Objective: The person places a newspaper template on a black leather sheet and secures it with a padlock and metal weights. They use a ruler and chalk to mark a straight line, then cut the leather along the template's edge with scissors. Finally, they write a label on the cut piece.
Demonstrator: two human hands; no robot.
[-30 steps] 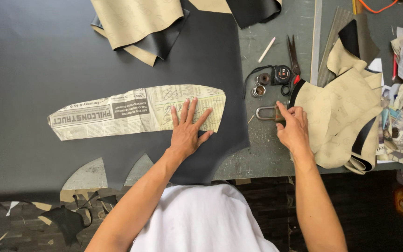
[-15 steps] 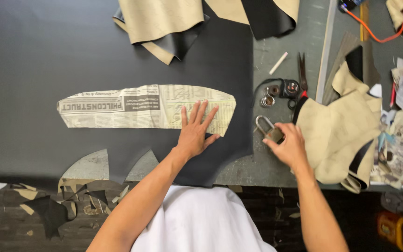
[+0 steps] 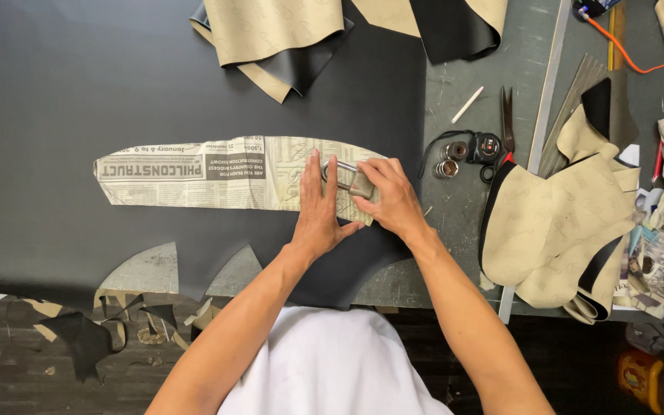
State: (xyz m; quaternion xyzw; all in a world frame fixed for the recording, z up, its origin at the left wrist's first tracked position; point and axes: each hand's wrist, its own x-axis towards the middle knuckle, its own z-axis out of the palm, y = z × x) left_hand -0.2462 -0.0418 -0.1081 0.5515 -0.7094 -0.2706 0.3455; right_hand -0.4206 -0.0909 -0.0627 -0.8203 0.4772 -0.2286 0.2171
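newsprint pattern (image 3: 209, 173) on black sheet (image 3: 78, 84), weighted by steel padlock (image 3: 345, 178).
left hand (image 3: 318, 215) open, flat on thin, tear-prone paper; right hand (image 3: 390, 196) closed around the likely heavy, rigid padlock body.

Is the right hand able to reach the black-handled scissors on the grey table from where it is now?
Probably yes. The black-handled scissors lie in the open to the right of the right hand, with only small round metal pieces between. But that hand now holds a metal padlock on the newspaper pattern.
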